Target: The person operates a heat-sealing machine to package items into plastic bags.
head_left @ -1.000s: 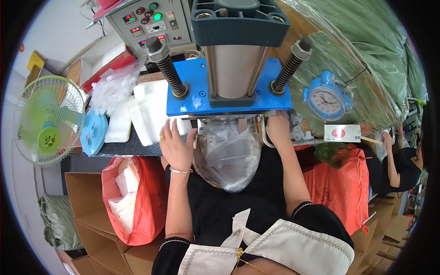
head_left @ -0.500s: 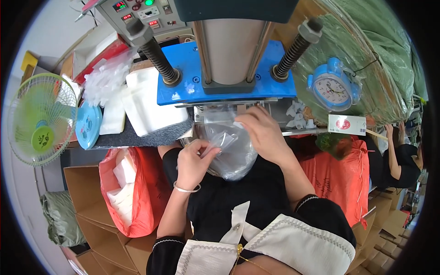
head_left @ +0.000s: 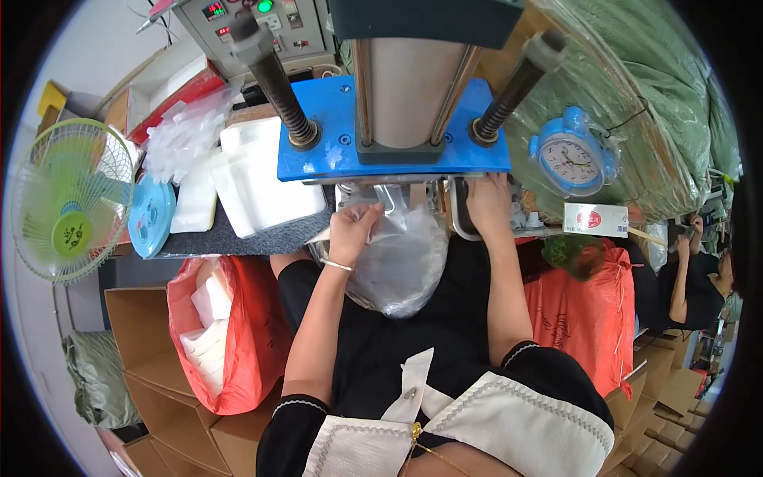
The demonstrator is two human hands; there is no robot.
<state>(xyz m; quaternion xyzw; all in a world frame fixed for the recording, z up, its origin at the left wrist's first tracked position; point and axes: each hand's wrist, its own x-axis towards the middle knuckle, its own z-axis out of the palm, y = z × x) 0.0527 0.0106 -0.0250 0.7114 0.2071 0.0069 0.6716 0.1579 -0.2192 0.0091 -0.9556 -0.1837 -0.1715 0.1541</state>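
Observation:
A clear plastic bag (head_left: 397,274) hangs over the front of the press, its rounded lower end in front of my black clothing. My left hand (head_left: 352,234) is closed in a pinch on the bag's upper left part. My right hand (head_left: 486,205) is apart from the bag, at the right side of the press. Its fingers reach forward to the edge of the blue press plate (head_left: 389,163), which hides their tips. Whether it holds anything does not show. Beside its wrist is a dark, metal-rimmed part (head_left: 461,208).
White sheets (head_left: 266,179) and clear plastic pieces (head_left: 187,139) lie left on the bench, near a green fan (head_left: 71,199). Small white plastic parts (head_left: 524,216), a blue alarm clock (head_left: 571,159) and a white box (head_left: 594,220) are right. Red bags (head_left: 258,342) flank me. Another person works far right.
My right hand has let go of the bag and moved right to the press's side. My left hand has moved up and right, still pinching the bag, which now lies flatter.

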